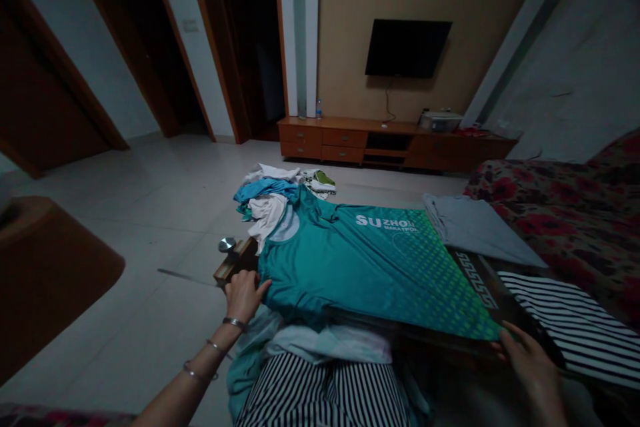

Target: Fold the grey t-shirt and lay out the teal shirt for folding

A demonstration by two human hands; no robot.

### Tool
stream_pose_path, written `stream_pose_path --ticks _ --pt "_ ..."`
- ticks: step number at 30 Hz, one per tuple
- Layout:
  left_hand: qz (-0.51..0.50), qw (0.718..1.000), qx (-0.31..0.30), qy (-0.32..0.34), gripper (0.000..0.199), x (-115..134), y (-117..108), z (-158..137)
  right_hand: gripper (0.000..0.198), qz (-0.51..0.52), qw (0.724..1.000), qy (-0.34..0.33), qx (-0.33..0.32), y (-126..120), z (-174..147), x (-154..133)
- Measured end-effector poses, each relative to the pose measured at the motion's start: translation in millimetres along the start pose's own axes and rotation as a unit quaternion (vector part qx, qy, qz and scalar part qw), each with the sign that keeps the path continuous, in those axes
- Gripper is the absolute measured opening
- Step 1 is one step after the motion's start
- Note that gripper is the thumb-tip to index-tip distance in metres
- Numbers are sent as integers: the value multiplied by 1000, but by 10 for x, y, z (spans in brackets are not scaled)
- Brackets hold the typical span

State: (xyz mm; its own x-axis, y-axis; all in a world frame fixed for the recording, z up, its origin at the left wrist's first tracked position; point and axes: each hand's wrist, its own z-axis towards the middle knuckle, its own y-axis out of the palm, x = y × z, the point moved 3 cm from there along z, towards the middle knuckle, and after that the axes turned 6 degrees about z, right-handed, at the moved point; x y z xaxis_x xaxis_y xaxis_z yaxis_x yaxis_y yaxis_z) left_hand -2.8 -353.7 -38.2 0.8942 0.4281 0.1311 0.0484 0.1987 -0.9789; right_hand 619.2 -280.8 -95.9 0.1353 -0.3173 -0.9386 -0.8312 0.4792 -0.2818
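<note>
A teal sports shirt (360, 267) with white lettering lies spread flat on a low dark table (487, 283) in front of me. My left hand (243, 295) pinches the shirt's near left edge by the shoulder. My right hand (525, 357) holds its near right corner at the hem. Both arms reach forward over my lap, which shows black and white striped cloth (325, 390).
A heap of crumpled clothes (273, 197) sits at the table's far left. A folded grey garment (475, 223) and a striped one (575, 323) lie to the right. A floral sofa (560, 207) stands right, a TV (407, 47) over a wooden cabinet (350, 140) behind.
</note>
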Motion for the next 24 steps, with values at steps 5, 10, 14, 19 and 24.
stream_pose_path --ticks 5,10,14,19,24 --pt "-258 961 49 -86 22 -25 -4 -11 62 -33 999 -17 -8 -74 -77 80" --pt "-522 813 40 -254 30 -215 -109 -227 44 30 994 34 -96 -130 -376 138" --pt "-545 801 -140 -207 28 -124 -170 -385 38 54 987 34 -145 -64 -695 15" --pt "-533 801 -218 -165 20 -80 -124 -322 38 66 977 45 -199 -10 -666 -249" --pt "-516 840 -86 -141 26 252 -376 342 32 82 958 43 -271 285 -242 -1022"
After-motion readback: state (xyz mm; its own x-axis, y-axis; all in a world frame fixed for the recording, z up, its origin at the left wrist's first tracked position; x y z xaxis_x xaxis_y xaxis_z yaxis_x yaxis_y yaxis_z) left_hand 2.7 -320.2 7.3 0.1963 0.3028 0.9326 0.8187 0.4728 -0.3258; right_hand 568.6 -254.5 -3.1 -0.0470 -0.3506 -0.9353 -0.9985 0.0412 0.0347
